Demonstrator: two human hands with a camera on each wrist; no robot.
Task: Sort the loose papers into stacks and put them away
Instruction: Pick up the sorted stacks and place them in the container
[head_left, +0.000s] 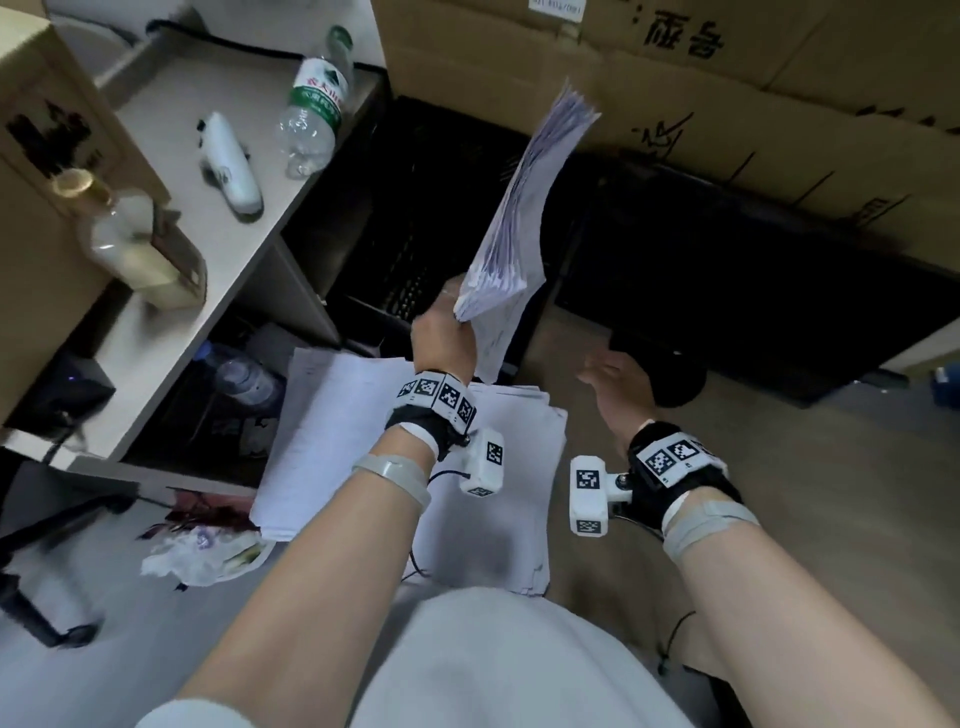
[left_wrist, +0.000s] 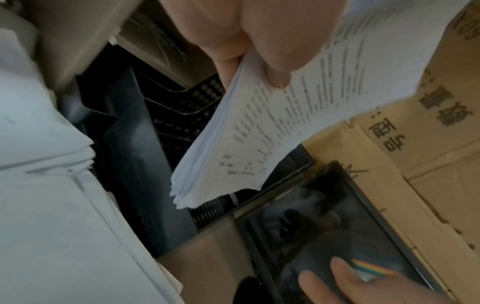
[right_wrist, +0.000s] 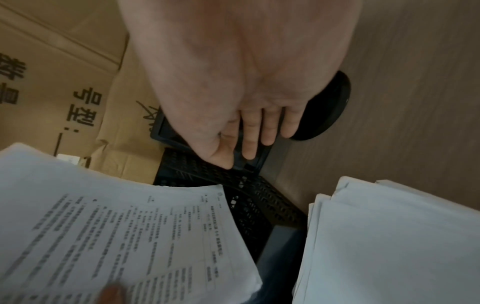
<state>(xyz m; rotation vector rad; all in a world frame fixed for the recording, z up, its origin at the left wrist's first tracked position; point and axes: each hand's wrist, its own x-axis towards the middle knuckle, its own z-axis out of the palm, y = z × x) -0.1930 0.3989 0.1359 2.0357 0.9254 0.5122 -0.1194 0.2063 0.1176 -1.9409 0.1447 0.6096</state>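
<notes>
Left hand (head_left: 441, 338) pinches a sheaf of papers (head_left: 524, 208) by its near corner, its long axis running up and away from the grip, over the black mesh trays (head_left: 410, 244). Right hand (head_left: 621, 387) hangs released and empty, just beside. Below the grip, more stacked papers (head_left: 498, 467) lie on the floor; cardboard boxes (head_left: 727, 93) crowd beyond.

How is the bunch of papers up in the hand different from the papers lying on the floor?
The held stack is lifted and tilted up on edge, pinched at one corner by the left hand; the floor papers lie flat with no hand on them. The held stack's edges are roughly squared; the floor papers are spread in overlapping piles. The held stack shows printed text; the floor papers look blank on top. Both are white sheets.
</notes>
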